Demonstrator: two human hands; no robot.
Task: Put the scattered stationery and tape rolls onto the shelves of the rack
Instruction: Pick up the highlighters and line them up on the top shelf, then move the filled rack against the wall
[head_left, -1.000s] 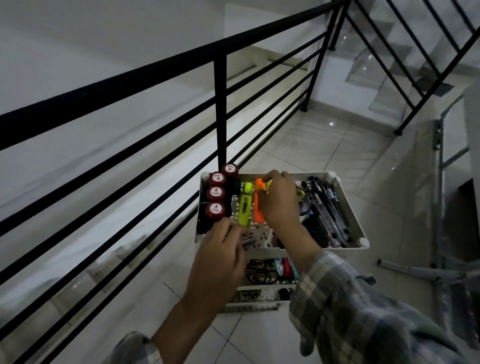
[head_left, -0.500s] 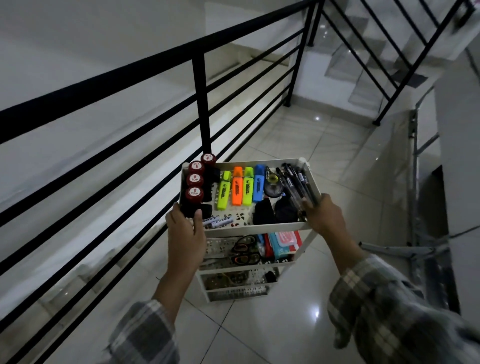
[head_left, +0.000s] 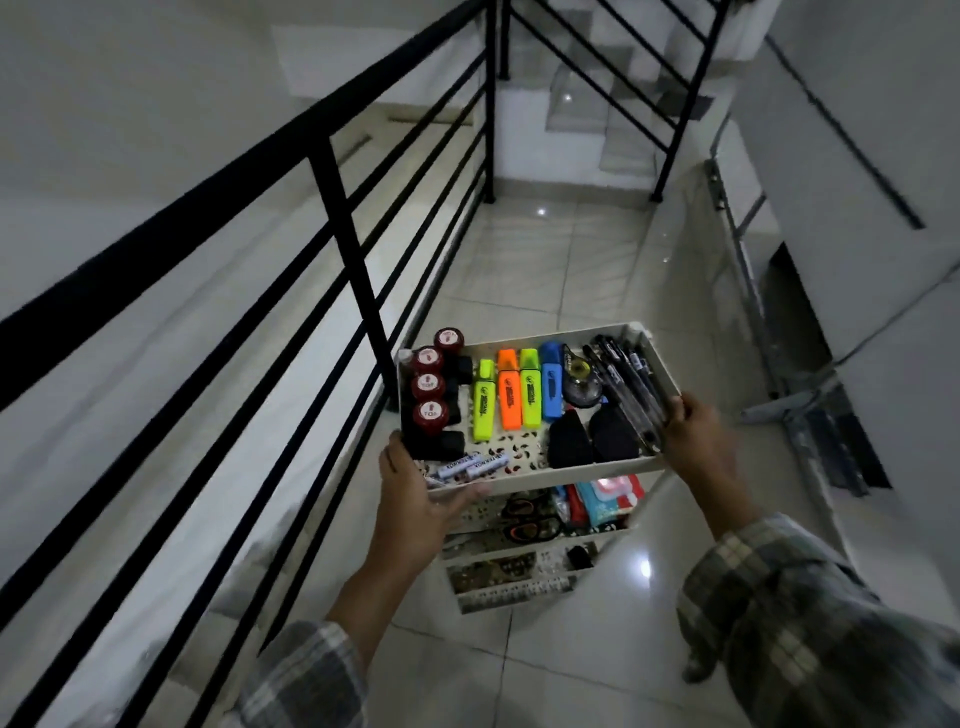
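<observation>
Head view: the rack (head_left: 655, 347) stands by the black railing (head_left: 343, 218), and both hands have left the highlighters (head_left: 517, 395); the left hand (head_left: 415, 488) and right hand (head_left: 698, 441) now clasp its top shelf's corners, suggesting sorting is finished.

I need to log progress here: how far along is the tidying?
Mostly done: four highlighters, red-capped bottles and black pens lie sorted on the white rack top shelf; scissors sit below. Left hand and right hand grip the top shelf's edges. No loose stationery shows on the floor.
</observation>
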